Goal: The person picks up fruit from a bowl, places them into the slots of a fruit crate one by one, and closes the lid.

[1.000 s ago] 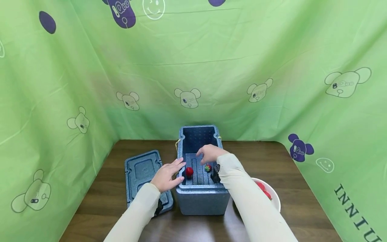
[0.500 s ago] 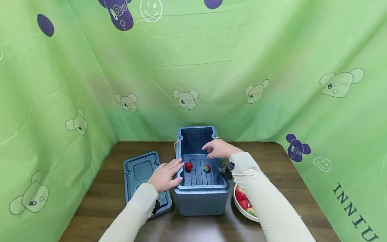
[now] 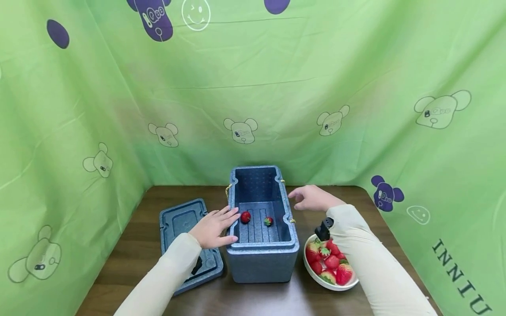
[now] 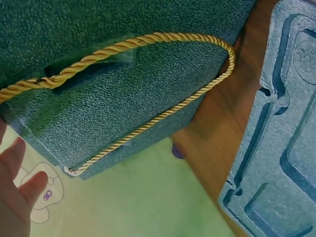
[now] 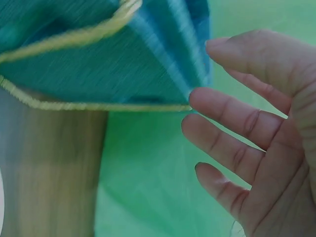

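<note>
A blue foam box (image 3: 262, 263) stands lidless on the table, with two strawberries on its grooved floor: one strawberry (image 3: 245, 217) near the left wall, another strawberry (image 3: 268, 221) with its green cap showing. My left hand (image 3: 213, 227) rests on the box's left rim, fingers straight and spread. To the right of the box my right hand (image 3: 314, 198) is in the air with loosely bent fingers and nothing in them. In the right wrist view, the right hand (image 5: 256, 133) shows an empty palm side. Below that forearm sits a white bowl (image 3: 308, 267) heaped with several strawberries (image 3: 331, 262).
The box's blue lid (image 3: 182, 219) lies on the table left of the box, partly under the left forearm. A gold rope (image 4: 163, 116) loops along the box's side. Green printed cloth (image 3: 276, 105) hangs behind and beside the wooden table (image 3: 130, 245).
My right hand has moved from inside the box, over its right wall, to the right side. More of the strawberry bowl shows now. The left hand has stayed at the rim.
</note>
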A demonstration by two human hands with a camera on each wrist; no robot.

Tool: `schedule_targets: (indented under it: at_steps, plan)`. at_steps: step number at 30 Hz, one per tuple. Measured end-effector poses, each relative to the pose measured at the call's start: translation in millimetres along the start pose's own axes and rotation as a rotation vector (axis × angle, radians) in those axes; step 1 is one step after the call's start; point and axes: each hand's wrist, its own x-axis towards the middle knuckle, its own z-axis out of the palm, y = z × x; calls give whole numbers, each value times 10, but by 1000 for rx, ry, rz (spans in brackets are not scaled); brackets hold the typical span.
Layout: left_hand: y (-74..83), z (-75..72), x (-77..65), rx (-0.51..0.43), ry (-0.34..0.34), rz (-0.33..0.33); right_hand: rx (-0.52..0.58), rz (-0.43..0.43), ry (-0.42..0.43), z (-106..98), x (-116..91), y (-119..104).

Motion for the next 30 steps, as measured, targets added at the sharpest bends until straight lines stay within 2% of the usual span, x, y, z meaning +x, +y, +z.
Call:
schedule_targets:
  at_steps: [5, 8, 12, 17, 24, 27, 30]
  plan:
    - [-21, -16, 67, 32, 4, 57, -2, 18, -18, 50, -175, 195]
    - [-27, -23, 100, 15, 7, 79, -6, 24, -28, 84, -276, 262]
    - [-44, -4, 111, -16, -5, 73, 2, 46, -59, 144, -412, 313]
    - [-62, 19, 97, -51, -22, 29, 27, 74, -106, 246, -608, 397]
    - [-57, 5, 87, -75, -21, 17, 236, 28, -167, 505, -897, 614]
    - [-57, -3, 87, -69, -12, 28, 315, 25, -152, 639, -993, 685]
    - [-62, -9, 89, -58, 0, 29, 408, 59, -114, 786, -1051, 742]
